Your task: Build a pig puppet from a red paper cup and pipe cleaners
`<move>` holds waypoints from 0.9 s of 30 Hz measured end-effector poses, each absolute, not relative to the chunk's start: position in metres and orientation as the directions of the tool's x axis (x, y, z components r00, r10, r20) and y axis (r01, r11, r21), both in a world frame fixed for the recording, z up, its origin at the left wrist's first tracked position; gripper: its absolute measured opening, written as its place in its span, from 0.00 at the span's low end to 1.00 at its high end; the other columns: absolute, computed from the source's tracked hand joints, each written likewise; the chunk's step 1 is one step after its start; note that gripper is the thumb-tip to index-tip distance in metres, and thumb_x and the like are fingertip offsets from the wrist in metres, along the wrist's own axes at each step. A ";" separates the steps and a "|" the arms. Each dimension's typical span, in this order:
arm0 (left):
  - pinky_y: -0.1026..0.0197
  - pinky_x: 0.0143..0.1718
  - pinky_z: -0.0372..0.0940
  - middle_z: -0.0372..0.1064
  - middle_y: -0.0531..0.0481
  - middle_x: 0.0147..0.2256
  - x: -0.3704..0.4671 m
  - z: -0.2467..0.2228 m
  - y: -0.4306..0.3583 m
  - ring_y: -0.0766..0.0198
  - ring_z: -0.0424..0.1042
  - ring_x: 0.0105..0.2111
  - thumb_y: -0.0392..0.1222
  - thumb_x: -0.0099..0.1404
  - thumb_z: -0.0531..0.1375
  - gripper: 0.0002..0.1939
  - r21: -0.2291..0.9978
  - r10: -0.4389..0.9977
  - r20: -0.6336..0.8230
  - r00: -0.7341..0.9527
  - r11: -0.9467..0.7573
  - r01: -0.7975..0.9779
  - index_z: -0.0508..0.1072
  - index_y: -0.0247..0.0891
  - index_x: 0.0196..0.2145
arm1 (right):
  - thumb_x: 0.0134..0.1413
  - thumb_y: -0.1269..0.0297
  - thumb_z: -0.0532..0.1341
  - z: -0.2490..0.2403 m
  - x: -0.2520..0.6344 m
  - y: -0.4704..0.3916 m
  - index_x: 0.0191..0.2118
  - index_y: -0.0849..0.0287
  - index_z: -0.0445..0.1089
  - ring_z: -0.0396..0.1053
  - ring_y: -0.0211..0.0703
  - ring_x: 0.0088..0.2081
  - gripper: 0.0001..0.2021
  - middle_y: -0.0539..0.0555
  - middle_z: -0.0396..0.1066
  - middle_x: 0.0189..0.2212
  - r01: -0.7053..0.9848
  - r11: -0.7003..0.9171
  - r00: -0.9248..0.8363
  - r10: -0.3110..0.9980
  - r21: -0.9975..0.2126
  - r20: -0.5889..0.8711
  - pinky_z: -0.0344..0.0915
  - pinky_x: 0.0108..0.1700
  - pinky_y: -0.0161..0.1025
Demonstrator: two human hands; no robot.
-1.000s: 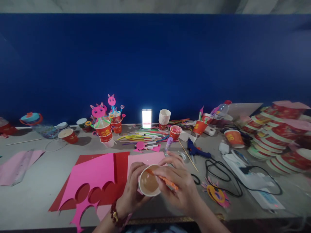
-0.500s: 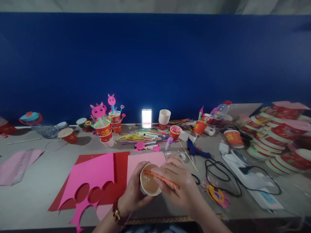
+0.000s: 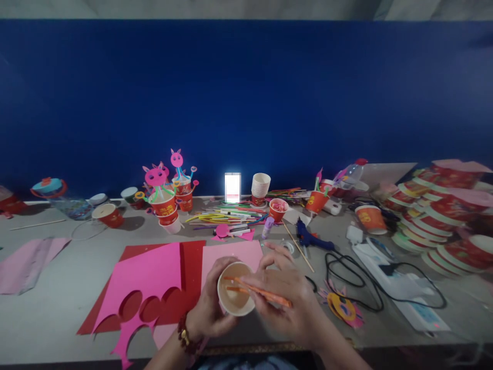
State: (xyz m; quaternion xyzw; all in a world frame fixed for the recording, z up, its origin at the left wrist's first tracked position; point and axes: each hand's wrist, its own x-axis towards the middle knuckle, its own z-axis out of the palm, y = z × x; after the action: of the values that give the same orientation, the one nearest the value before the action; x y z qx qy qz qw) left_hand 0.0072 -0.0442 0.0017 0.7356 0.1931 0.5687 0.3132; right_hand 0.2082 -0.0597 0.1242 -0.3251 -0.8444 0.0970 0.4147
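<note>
My left hand (image 3: pixel 212 303) is wrapped round a paper cup (image 3: pixel 235 307), its open mouth tilted up towards me. My right hand (image 3: pixel 283 293) pinches slim orange strips (image 3: pixel 271 296) that look like a folded straw or pipe cleaner; their exact kind is unclear. Two orange ends reach over the cup's rim into its mouth. Whether they touch the inner wall cannot be made out. Beneath and behind the cup lies a light pink sheet (image 3: pixel 227 252). To its left, a bright pink sheet (image 3: pixel 148 272) with round cut-outs rests on a red sheet (image 3: pixel 192 277).
Pink animal figures on red cups (image 3: pixel 164 205) stand back left. Several coloured sticks (image 3: pixel 223 216) lie mid-table near a purple glue stick (image 3: pixel 267 227). To the right are a blue glue gun (image 3: pixel 311 239), a black cable (image 3: pixel 358 282), a power strip (image 3: pixel 408 303) and stacked cups (image 3: pixel 431 221).
The cup in my left hand has shifted slightly left and down. My right hand has moved a little right, and the two orange ends now show spread apart inside the cup's mouth.
</note>
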 end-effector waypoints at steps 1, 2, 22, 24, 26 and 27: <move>0.34 0.56 0.62 0.59 0.33 0.59 0.007 0.003 -0.045 0.38 0.64 0.58 0.51 0.62 0.63 0.44 0.688 0.647 0.708 0.283 -0.723 -0.067 0.48 0.44 0.69 | 0.55 0.77 0.61 0.124 0.208 -0.060 0.49 0.50 0.76 0.72 0.46 0.37 0.19 0.47 0.77 0.28 0.462 0.777 -0.456 0.622 -0.428 0.636 0.57 0.64 0.60; 0.34 0.57 0.62 0.59 0.33 0.59 0.006 0.005 -0.045 0.38 0.64 0.58 0.51 0.62 0.63 0.43 0.696 0.656 0.700 0.282 -0.716 -0.061 0.49 0.43 0.69 | 0.55 0.77 0.62 0.123 0.208 -0.059 0.48 0.49 0.76 0.72 0.47 0.38 0.18 0.47 0.78 0.30 0.453 0.782 -0.467 0.617 -0.428 0.634 0.57 0.64 0.60; 0.35 0.54 0.66 0.59 0.35 0.58 0.008 0.004 -0.049 0.38 0.66 0.58 0.51 0.62 0.64 0.41 0.755 0.724 0.654 0.221 -0.643 -0.127 0.50 0.45 0.67 | 0.54 0.77 0.60 0.114 0.203 -0.059 0.49 0.49 0.75 0.74 0.46 0.41 0.20 0.48 0.80 0.34 0.327 0.785 -0.381 0.618 -0.526 0.687 0.58 0.64 0.59; 0.36 0.54 0.66 0.60 0.35 0.58 0.007 0.004 -0.049 0.39 0.67 0.57 0.50 0.62 0.64 0.41 0.758 0.725 0.649 0.230 -0.641 -0.120 0.50 0.44 0.67 | 0.52 0.78 0.60 0.115 0.203 -0.060 0.47 0.49 0.75 0.74 0.46 0.41 0.20 0.47 0.81 0.35 0.323 0.788 -0.397 0.616 -0.524 0.681 0.56 0.65 0.59; 0.37 0.55 0.65 0.60 0.35 0.58 0.007 0.004 -0.050 0.40 0.67 0.57 0.49 0.63 0.64 0.41 0.766 0.733 0.639 0.233 -0.635 -0.103 0.50 0.43 0.67 | 0.52 0.79 0.59 0.115 0.203 -0.060 0.46 0.48 0.74 0.74 0.46 0.42 0.20 0.46 0.81 0.35 0.325 0.790 -0.407 0.613 -0.520 0.677 0.55 0.66 0.59; 0.37 0.56 0.65 0.60 0.35 0.58 0.007 0.004 -0.050 0.41 0.67 0.57 0.48 0.63 0.64 0.41 0.766 0.734 0.639 0.232 -0.636 -0.096 0.50 0.43 0.67 | 0.52 0.79 0.59 0.115 0.203 -0.060 0.46 0.48 0.74 0.74 0.46 0.42 0.20 0.47 0.81 0.35 0.329 0.791 -0.409 0.611 -0.515 0.677 0.54 0.66 0.59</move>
State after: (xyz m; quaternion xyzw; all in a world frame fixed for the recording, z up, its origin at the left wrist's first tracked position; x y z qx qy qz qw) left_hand 0.0068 -0.0496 0.0041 0.6971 0.2286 0.5762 0.3602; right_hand 0.2028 -0.0603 0.1155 -0.2847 -0.8255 0.1526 0.4629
